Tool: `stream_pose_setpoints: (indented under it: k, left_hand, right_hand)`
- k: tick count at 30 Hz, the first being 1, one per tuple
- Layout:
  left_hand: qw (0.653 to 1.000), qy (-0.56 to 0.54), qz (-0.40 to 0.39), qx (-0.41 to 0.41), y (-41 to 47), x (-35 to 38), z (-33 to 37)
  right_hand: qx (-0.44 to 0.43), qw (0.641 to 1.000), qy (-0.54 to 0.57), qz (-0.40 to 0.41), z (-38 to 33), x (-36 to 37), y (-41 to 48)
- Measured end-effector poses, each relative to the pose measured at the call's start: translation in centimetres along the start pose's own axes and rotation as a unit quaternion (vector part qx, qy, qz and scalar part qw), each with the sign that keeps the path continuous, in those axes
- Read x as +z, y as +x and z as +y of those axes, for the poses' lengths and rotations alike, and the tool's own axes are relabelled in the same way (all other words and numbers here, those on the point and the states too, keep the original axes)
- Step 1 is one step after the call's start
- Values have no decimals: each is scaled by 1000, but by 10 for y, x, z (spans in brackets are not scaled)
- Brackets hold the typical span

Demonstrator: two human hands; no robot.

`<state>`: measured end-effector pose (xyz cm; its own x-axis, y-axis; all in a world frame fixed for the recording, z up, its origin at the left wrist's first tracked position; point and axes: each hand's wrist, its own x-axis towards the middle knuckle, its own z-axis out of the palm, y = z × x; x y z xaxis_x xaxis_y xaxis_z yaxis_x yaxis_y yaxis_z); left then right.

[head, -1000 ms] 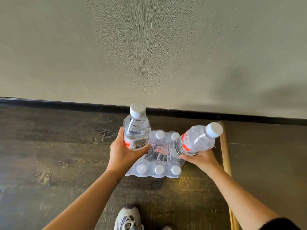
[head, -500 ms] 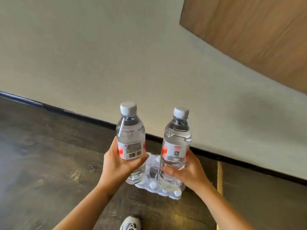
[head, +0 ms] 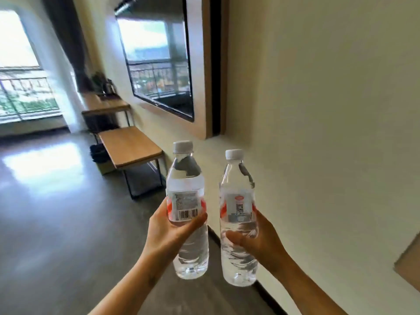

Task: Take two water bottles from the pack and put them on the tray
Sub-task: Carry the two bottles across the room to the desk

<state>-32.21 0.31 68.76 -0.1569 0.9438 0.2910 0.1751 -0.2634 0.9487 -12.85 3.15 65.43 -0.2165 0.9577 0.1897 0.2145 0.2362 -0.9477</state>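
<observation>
The left hand (head: 169, 233) has its fingers wrapped around the middle of a clear plastic water bottle with a white screw cap (head: 186, 210), the thumb lying across the front just under the label and the other fingers hidden behind. The right hand (head: 259, 243) grips a second clear plastic water bottle with a white cap (head: 238, 220) in the same way, thumb pressed on the front below the label. Both bottles stand upright in the air, side by side and a little apart, not touching.

Each bottle is filled with clear water up into the shoulder, with a small air space under the neck. The caps are on.

The left bottle's label is white with a red-orange band at the sides; it shows a block of small print and a black barcode at the bottom. The right bottle's label is also white with red-orange edges, carrying a small red round mark at the top and what looks like a square code below it. The print on both is too blurred to read, and no brand name can be made out.

Beyond the hands, a cream wall (head: 318, 110) runs along the right side, with a dark grey floor (head: 56, 235) below. A low wooden bench with black metal legs (head: 129, 146) stands against the wall, under a wood-framed dark panel (head: 163, 64) that reflects a window.
</observation>
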Motion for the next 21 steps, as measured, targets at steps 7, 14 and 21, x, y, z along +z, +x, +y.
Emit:
stream_pose_setpoints:
  k: [7,14,21]
  left_hand:
    - [983,98,148,54,65,-197,66]
    - [958,158,224,78,145,-407,97]
    - [947,162,273,57,251,-556,83]
  right_hand:
    - [-130,985,32,-113,-131,164,133]
    - [-232,951,64,-194,-245,359,256]
    - [-240,935,101,-242,-301,514,387]
